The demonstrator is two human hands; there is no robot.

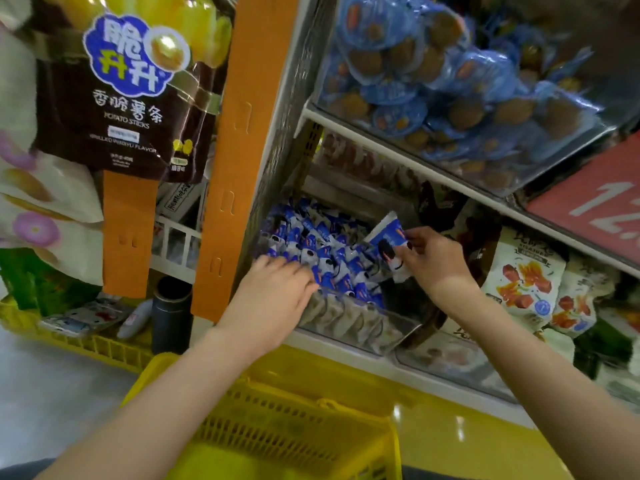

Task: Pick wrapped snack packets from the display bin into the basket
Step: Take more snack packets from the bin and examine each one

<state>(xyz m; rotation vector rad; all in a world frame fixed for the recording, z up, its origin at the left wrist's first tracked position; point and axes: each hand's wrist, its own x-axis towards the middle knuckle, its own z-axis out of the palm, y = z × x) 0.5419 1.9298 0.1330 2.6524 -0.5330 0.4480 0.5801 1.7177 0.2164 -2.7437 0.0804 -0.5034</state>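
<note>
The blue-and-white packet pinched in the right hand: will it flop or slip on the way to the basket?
Probably light: the right hand holds the packet by a fingertip pinch at one end. Likely fairly stiff, since it sticks up from the fingers without drooping. Its wrapper looks glossy, so it might slip in so small a grip.

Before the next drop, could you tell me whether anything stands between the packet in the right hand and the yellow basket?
Only the display bin's clear front wall lies between the snack packet pinched in the right hand and the yellow basket below, and the packet seems higher than it. The left forearm crosses the basket's left rim.
</note>
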